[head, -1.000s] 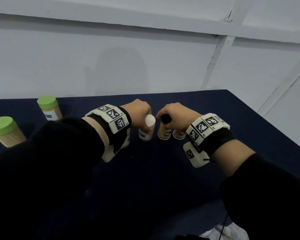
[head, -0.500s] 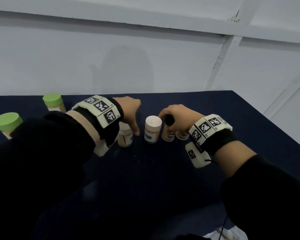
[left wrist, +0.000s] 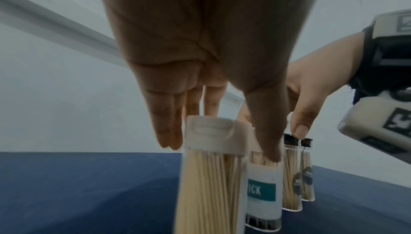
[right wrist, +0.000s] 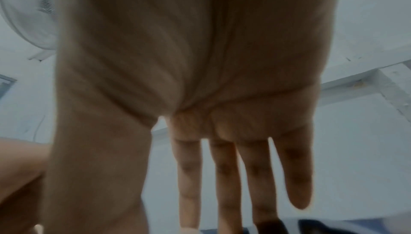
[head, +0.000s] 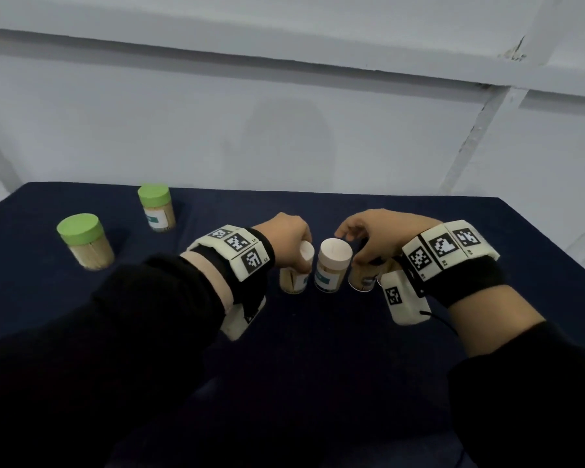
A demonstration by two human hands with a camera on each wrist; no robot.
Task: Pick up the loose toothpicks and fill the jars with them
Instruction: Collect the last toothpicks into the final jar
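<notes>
Four toothpick jars stand close together mid-table. My left hand [head: 303,256] [left wrist: 220,151] grips the leftmost white-capped jar [head: 293,282] [left wrist: 211,185] by its cap, fingers behind and thumb in front; the jar leans and looks blurred. Beside it stands a white-capped jar with a teal label [head: 331,268] [left wrist: 262,190]. My right hand [head: 350,248] [right wrist: 222,185] hovers with straight fingers over two slim black-capped jars [head: 363,278] [left wrist: 291,176], its thumb touching one black cap. No loose toothpicks show.
Two full green-lidded jars [head: 85,241] [head: 156,211] stand at the far left of the dark blue table [head: 318,366]. A grey wall rises just behind the table's far edge. The table's right edge runs diagonally at the right.
My left hand let go of the teal-label jar, moved left and took hold of the leftmost jar. My right hand's fingers straightened from their grip on a black-capped jar.
</notes>
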